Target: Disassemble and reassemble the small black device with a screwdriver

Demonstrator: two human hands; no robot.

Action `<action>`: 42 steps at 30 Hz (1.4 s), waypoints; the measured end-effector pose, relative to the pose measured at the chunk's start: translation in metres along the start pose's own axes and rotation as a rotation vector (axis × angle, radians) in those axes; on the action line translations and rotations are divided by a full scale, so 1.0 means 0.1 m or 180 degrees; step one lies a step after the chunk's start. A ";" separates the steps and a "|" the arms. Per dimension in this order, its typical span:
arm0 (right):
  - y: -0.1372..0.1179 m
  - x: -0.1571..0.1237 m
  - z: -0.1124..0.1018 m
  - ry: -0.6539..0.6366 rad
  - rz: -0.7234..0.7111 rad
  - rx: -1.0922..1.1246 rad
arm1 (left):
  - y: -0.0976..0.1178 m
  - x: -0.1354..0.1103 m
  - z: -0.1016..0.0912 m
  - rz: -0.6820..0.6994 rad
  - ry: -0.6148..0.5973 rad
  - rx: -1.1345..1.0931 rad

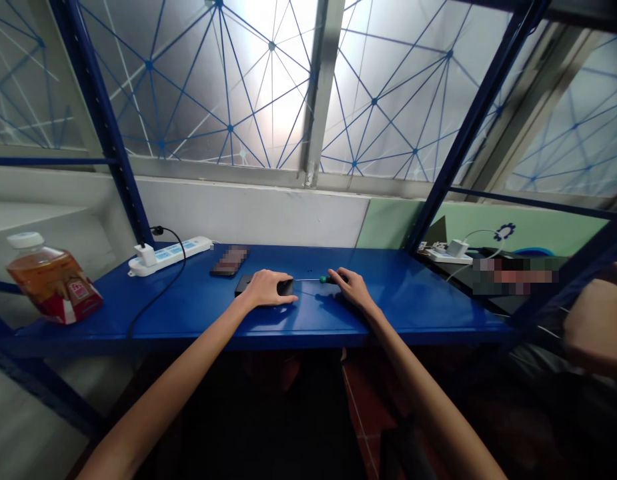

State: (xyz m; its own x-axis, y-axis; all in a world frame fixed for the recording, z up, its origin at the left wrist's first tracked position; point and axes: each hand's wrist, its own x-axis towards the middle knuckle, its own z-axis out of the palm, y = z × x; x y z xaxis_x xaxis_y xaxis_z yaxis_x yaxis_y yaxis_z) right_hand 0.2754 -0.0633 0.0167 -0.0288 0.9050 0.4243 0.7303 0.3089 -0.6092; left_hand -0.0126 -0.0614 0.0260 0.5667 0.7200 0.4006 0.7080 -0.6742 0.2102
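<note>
On the blue shelf-table, my left hand (267, 288) is wrapped over a flat black box-like device (286, 287), thumb at its near side and fingers along its far side. My right hand (352, 287) grips the dark handle of a screwdriver (324, 280) with a green collar. Its thin shaft points left, and the tip meets or lies very close to the right end of the black device. Palm and fingers hide part of the device and most of the handle.
A phone (230, 261) lies behind my left hand. Farther left are a white power strip (171, 256) with a black cable (163, 291) and a drink bottle (55, 279). Blue posts frame the table (188, 321). At right, another person's arm (599, 321) is near a charger (457, 249).
</note>
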 end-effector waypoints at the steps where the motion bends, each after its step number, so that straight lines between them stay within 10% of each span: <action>1: -0.01 -0.01 -0.01 -0.0018 0.0033 0.0043 | 0.00 0.00 0.00 0.0005 0.0002 0.0001; 42: 0.02 0.00 -0.02 -0.0176 0.0093 0.0006 | -0.01 -0.02 0.01 0.0041 0.0020 0.0104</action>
State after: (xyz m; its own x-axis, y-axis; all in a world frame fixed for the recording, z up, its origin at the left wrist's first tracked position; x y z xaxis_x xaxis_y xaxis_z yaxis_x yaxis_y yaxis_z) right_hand 0.2782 -0.0637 0.0171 -0.0452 0.9284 0.3688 0.7302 0.2826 -0.6220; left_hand -0.0143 -0.0622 0.0243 0.5733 0.7101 0.4088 0.7141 -0.6777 0.1757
